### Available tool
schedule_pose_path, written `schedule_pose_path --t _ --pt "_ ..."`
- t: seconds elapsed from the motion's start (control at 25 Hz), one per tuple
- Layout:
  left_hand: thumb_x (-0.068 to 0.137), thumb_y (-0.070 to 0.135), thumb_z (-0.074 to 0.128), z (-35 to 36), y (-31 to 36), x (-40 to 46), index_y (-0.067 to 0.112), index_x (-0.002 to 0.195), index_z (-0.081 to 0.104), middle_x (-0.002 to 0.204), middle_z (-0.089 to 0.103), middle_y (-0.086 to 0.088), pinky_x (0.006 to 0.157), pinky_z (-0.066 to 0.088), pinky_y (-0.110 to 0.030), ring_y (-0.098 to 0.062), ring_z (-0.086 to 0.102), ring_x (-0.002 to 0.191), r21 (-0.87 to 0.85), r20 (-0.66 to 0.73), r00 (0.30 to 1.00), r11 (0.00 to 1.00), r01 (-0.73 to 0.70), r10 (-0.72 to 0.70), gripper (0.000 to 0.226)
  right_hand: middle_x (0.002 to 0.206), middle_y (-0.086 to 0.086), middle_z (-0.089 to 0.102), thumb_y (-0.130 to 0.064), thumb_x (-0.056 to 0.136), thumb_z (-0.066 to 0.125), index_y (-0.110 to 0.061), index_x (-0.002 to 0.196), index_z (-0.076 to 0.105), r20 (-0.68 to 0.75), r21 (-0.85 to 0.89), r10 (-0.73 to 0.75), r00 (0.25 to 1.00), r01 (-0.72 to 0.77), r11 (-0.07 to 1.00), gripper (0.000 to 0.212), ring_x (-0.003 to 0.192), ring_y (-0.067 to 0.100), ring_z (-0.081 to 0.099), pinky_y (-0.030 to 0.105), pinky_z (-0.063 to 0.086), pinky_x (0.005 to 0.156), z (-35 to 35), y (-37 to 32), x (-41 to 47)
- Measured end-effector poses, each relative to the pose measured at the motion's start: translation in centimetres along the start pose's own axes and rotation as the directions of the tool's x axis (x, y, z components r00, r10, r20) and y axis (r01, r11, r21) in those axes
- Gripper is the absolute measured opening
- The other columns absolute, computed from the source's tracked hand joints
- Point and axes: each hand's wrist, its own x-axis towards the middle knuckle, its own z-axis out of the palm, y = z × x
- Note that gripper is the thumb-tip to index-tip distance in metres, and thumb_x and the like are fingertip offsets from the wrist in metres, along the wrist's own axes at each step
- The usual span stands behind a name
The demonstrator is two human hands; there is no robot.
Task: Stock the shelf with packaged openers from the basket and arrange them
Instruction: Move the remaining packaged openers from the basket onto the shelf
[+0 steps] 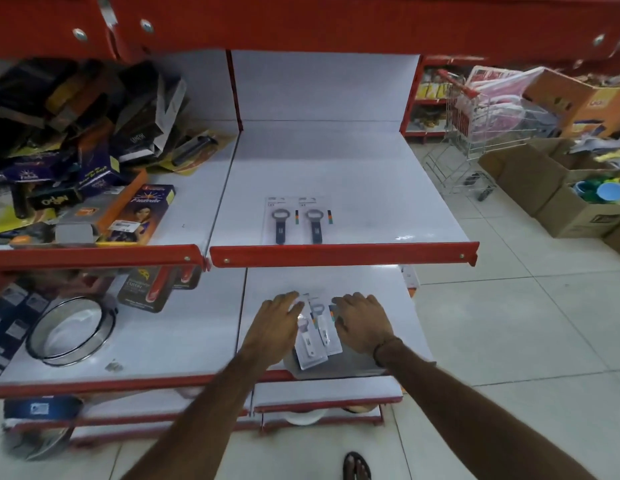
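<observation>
Two packaged openers with dark handles lie side by side near the front of the upper white shelf. On the lower white shelf, two packaged openers with white handles lie slightly overlapped and tilted. My left hand rests flat against their left side, fingers spread. My right hand presses flat on their right side. Neither hand grips a pack. No basket is in view.
Heaped boxed goods fill the upper shelf's left bay. A round steel ring and a carded cutter lie on the lower left bay. A shopping trolley and cardboard boxes stand on the tiled floor at right.
</observation>
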Motion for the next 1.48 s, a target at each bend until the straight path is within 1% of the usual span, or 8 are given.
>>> schedule_pose_path --t 0.12,0.32,0.48,0.68,0.92,1.12,1.28,1.48 --pt "0.102 0.048 0.036 3.3 -1.0 1.7 0.022 0.160 0.002 0.168 -0.014 -0.007 0.124 -0.001 -0.058 -0.034 -0.008 0.156 0.025 0.146 0.977 0.988 0.151 -0.153 0.072 0.155 0.009 0.042 -0.034 0.094 0.044 -0.014 0.152 0.028 0.187 0.015 0.017 0.982 -0.020 1.000 0.063 0.144 0.029 0.037 0.050 0.029 0.117 2.5 0.4 2.7" --pt "0.102 0.048 0.038 6.2 -1.6 5.1 0.017 0.159 0.013 0.169 0.012 -0.008 0.123 0.005 -0.062 -0.035 0.008 0.156 -0.046 0.161 0.964 0.974 0.223 -0.213 0.070 0.167 0.005 0.007 -0.041 0.100 0.040 -0.013 0.157 0.005 0.287 -0.039 -0.042 0.957 0.055 0.998 0.073 0.155 0.026 0.006 0.058 0.004 0.123 5.1 0.5 8.4" --pt "0.095 0.032 0.058 6.8 -1.5 6.6 0.012 0.150 0.038 0.151 0.052 -0.012 0.120 0.027 -0.058 -0.034 0.040 0.143 -0.091 0.095 0.954 0.952 0.293 -0.285 0.062 0.163 0.005 0.027 -0.037 0.097 0.051 -0.012 0.155 0.018 0.267 -0.008 -0.070 0.961 0.074 0.997 0.071 0.152 0.027 0.019 0.059 0.009 0.123 6.1 0.3 10.5" --pt "0.092 0.016 0.064 5.0 -1.6 6.9 0.012 0.125 0.065 0.125 0.068 -0.012 0.104 0.052 -0.046 -0.032 0.062 0.113 -0.261 0.024 0.948 0.913 0.313 -0.318 0.034 0.139 0.005 0.057 -0.028 0.088 0.064 -0.016 0.128 0.057 0.145 0.040 -0.057 0.988 0.051 0.998 0.042 0.133 0.029 0.048 0.048 0.030 0.115 4.4 1.0 10.3" --pt "0.096 0.010 0.055 1.2 0.6 4.7 0.011 0.113 0.063 0.116 0.072 -0.013 0.087 0.062 -0.038 -0.031 0.069 0.098 -0.494 0.034 0.961 0.831 0.254 -0.274 0.019 0.119 0.007 0.066 -0.017 0.090 0.052 -0.018 0.117 0.061 0.095 0.218 0.033 0.995 -0.054 0.975 0.028 0.111 0.030 0.060 0.040 0.047 0.093 1.1 0.9 6.7" --pt "0.096 0.012 0.059 -1.6 3.0 1.4 0.013 0.115 0.057 0.118 0.068 -0.013 0.084 0.057 -0.032 -0.025 0.066 0.095 -0.488 -0.007 0.982 0.858 0.163 -0.190 0.019 0.119 0.007 0.068 -0.014 0.090 0.057 -0.020 0.122 0.058 -0.007 0.194 0.052 0.999 -0.050 0.980 0.032 0.106 0.029 0.063 0.041 0.050 0.094 -2.4 -0.2 2.0" --pt "0.093 0.017 0.065 -6.0 4.7 -0.8 0.012 0.125 0.059 0.123 0.067 -0.011 0.097 0.053 -0.037 -0.028 0.063 0.108 -0.366 -0.232 0.968 0.931 0.005 -0.096 0.033 0.122 0.007 0.065 -0.012 0.087 0.059 -0.019 0.128 0.055 -0.195 0.129 0.042 0.980 -0.017 0.991 0.041 0.111 0.030 0.058 0.044 0.047 0.093 -7.0 0.0 -1.5" --pt "0.090 -0.001 0.059 -14.4 6.0 -0.3 0.005 0.116 0.064 0.112 0.071 -0.015 0.090 0.055 -0.045 -0.033 0.066 0.102 -0.238 -0.593 0.805 0.951 -0.198 0.019 0.027 0.108 0.006 0.066 -0.011 0.089 0.050 -0.018 0.119 0.057 -0.421 0.086 0.011 0.907 0.027 0.996 0.032 0.098 0.028 0.058 0.039 0.044 0.080 -14.7 0.4 -3.2"
